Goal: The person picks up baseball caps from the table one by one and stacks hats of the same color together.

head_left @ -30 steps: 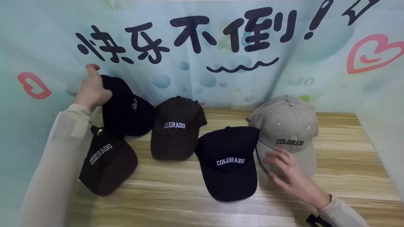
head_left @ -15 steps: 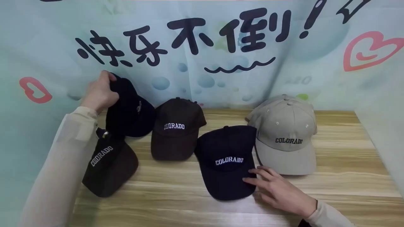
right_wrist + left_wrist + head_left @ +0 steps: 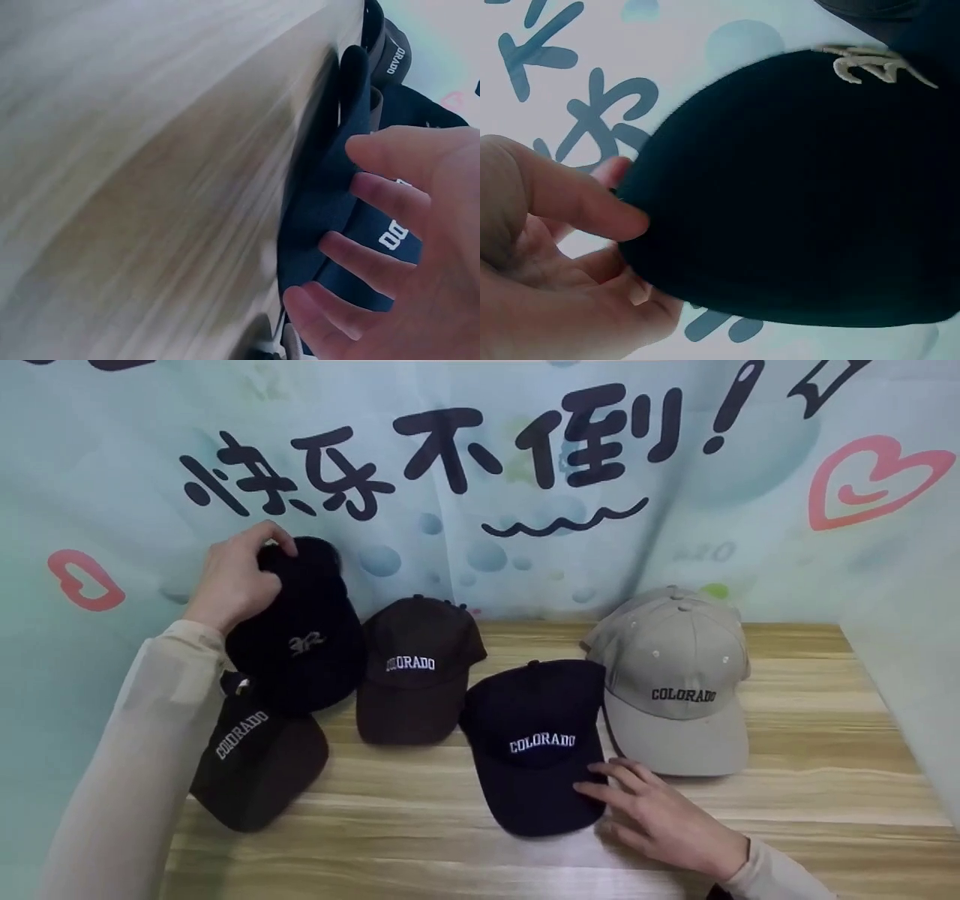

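Observation:
At the back left, my left hand pinches the top of a black cap with a small light emblem. In the left wrist view the thumb lies on the near side of its crown and the fingers go behind the edge. My right hand touches the right side of the brim of a dark navy COLORADO cap, its fingers spread and only slightly bent. Several fingertips meet the brim in the right wrist view. The palm side of this hand is hidden in the head view.
Left of centre sits a brown COLORADO cap. A second brown COLORADO cap lies tilted at the front left, beside the left sleeve. Beige caps, stacked, stand at the back right. A printed curtain hangs behind the wooden table.
My left hand has shifted right and turned the black cap, so its emblem faces more forward and its brim points down. The right hand has moved from the beige cap onto the navy cap's brim.

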`<state>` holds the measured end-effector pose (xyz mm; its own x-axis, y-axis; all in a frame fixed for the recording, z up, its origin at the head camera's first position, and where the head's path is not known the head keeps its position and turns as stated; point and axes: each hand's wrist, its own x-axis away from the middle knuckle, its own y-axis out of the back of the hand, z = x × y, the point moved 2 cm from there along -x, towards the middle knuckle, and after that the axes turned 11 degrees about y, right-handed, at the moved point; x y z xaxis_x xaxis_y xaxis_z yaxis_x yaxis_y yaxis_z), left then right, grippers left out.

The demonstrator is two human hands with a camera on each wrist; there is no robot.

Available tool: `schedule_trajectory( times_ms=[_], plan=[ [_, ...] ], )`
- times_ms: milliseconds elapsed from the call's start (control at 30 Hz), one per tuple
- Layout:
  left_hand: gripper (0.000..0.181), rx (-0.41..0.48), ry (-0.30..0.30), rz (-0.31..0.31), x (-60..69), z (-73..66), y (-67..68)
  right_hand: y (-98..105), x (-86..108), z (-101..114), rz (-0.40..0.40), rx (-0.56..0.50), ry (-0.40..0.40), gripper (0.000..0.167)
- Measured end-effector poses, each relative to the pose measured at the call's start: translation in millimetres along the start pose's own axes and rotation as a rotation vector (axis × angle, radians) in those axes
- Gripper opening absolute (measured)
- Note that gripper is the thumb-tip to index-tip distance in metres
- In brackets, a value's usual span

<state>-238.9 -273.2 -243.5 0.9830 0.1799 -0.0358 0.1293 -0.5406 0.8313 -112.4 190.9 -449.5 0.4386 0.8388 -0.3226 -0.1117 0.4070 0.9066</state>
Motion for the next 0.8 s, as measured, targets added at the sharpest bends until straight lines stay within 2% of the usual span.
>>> schedule_trajectory(
  times_ms=[100, 200, 300, 400, 533, 667, 800],
  plan=[
    [0.043, 0.032, -0.050, -0.055, 6.8, -6.2, -0.1, 2, 0.4, 2, 0.016, -0.006, -0.006, 0.053],
    [0.036, 0.055, -0.130, -0.093, 15.9, -16.3, -5.2, 5, 2.9, 3, 0.036, -0.009, -0.010, 0.052],
    [0.023, 0.074, -0.215, -0.091, 25.7, -29.3, -13.2, 9, 6.9, 2, 0.037, 0.000, -0.014, 0.050],
    [0.011, 0.066, -0.295, -0.061, 35.7, -40.9, -22.1, 12, 11.5, 0, 0.019, 0.023, -0.001, 0.050],
    [0.013, 0.035, -0.407, 0.037, 48.4, -54.0, -33.8, 14, 17.1, -3, -0.011, 0.043, 0.029, 0.051],
    [0.018, 0.060, -0.558, 0.207, 60.6, -65.7, -46.4, 15, 22.5, -7, -0.038, 0.038, 0.067, 0.052],
    [0.024, 0.137, -0.716, 0.383, 72.9, -76.6, -61.3, 18, 25.3, -9, -0.051, 0.026, 0.086, 0.049]
  ],
)
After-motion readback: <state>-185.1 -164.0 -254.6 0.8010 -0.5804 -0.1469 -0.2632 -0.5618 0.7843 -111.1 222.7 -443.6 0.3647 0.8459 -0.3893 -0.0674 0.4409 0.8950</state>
